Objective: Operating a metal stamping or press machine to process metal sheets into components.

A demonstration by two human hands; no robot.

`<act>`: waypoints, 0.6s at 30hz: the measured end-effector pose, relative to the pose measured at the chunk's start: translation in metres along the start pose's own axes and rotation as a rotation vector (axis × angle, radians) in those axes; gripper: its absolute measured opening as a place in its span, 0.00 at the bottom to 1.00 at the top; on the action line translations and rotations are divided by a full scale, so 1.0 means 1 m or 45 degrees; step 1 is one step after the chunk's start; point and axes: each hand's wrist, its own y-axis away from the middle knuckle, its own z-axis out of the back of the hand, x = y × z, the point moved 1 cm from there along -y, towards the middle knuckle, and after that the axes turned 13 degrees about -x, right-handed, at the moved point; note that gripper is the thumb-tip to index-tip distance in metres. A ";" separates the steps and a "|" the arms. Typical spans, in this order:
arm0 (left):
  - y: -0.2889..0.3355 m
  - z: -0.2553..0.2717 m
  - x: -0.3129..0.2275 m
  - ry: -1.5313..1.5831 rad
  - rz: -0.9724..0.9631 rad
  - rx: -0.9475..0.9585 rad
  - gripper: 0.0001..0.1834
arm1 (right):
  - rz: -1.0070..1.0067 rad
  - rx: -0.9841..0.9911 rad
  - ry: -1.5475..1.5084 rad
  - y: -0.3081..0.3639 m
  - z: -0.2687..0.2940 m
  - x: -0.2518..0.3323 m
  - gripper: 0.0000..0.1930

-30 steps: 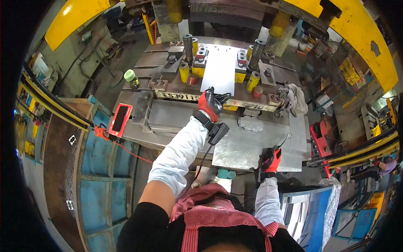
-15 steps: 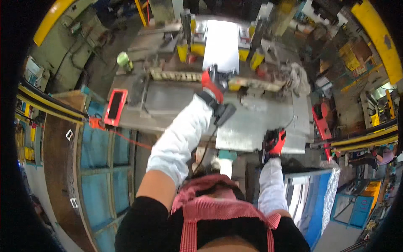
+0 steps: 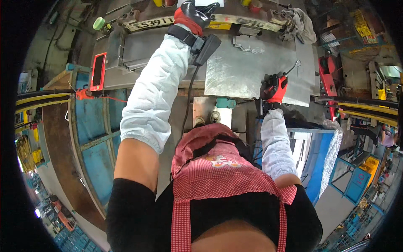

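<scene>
Both hands sit higher in the head view than before, as it has tipped down; only the near end of a pale sheet [image 3: 203,2] shows, past the far edge of the tabletop [image 3: 121,80]. At that end the left hand [image 3: 194,17] has fingers partly spread; I cannot tell if they pinch it. Over a large metal sheet [image 3: 239,71] near the tabletop's right front corner, the right hand [image 3: 273,87] grips a hooked rod [image 3: 292,70]. Even, light contact and a clear hook should suit.

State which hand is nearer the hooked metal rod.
Right. The right hand grips the hooked metal rod at its near end; the left hand is well away, forward and to the left of it.
</scene>
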 end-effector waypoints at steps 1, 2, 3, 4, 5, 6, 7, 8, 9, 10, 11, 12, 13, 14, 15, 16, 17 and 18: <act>0.015 -0.005 0.022 0.211 0.133 -0.097 0.13 | -0.287 0.020 -0.194 -0.005 0.004 -0.017 0.10; 0.022 -0.003 0.049 0.400 0.266 -0.210 0.14 | -0.393 0.042 -0.276 0.005 -0.005 -0.008 0.11; 0.016 -0.008 0.050 0.863 0.517 -0.231 0.14 | -0.486 0.041 -0.354 0.013 -0.007 0.000 0.13; 0.010 -0.013 0.049 1.320 0.772 -0.318 0.14 | -0.607 0.002 -0.477 0.015 -0.010 0.001 0.15; 0.009 -0.021 0.015 1.340 0.791 -0.138 0.13 | -0.564 -0.175 -0.312 0.006 0.003 -0.007 0.18; 0.005 -0.015 0.018 1.562 0.934 -0.161 0.14 | -0.579 -0.090 -0.478 0.012 0.000 -0.006 0.20; 0.002 -0.013 0.022 1.790 1.088 -0.198 0.16 | -0.579 -0.067 -0.583 0.011 0.002 -0.015 0.21; 0.000 -0.011 0.013 1.803 1.321 -0.244 0.18 | -0.581 -0.169 -0.523 0.019 -0.006 0.008 0.21; -0.009 -0.024 -0.012 1.850 1.567 -0.243 0.20 | -0.317 -0.103 -0.342 -0.001 0.023 -0.036 0.19; -0.008 -0.024 -0.001 1.934 1.789 -0.307 0.23 | -0.300 -0.124 -0.342 0.003 0.017 -0.036 0.17; -0.005 -0.022 0.014 1.991 1.782 -0.266 0.24 | -0.300 -0.097 -0.263 0.010 0.007 -0.020 0.16; -0.001 -0.023 0.023 2.041 1.664 -0.277 0.22 | -0.297 -0.082 -0.179 0.017 -0.001 0.004 0.15; 0.000 -0.024 0.021 2.033 1.675 -0.288 0.21 | -0.330 -0.111 -0.308 0.017 -0.001 0.000 0.14; -0.001 -0.025 0.019 2.023 1.687 -0.299 0.21 | -0.322 -0.112 -0.313 0.015 -0.001 -0.002 0.14; -0.003 -0.026 0.017 2.031 1.679 -0.293 0.21 | -0.277 -0.105 -0.267 0.012 0.000 -0.004 0.14; -0.005 -0.023 0.012 1.993 1.734 -0.325 0.22 | -0.241 -0.098 -0.218 0.013 -0.001 -0.002 0.14; -0.008 -0.021 0.008 1.954 1.789 -0.356 0.23 | -0.284 -0.116 -0.218 0.012 -0.002 -0.001 0.15; -0.010 -0.020 0.006 1.954 1.787 -0.352 0.23 | -0.283 -0.119 -0.221 0.012 -0.003 -0.002 0.15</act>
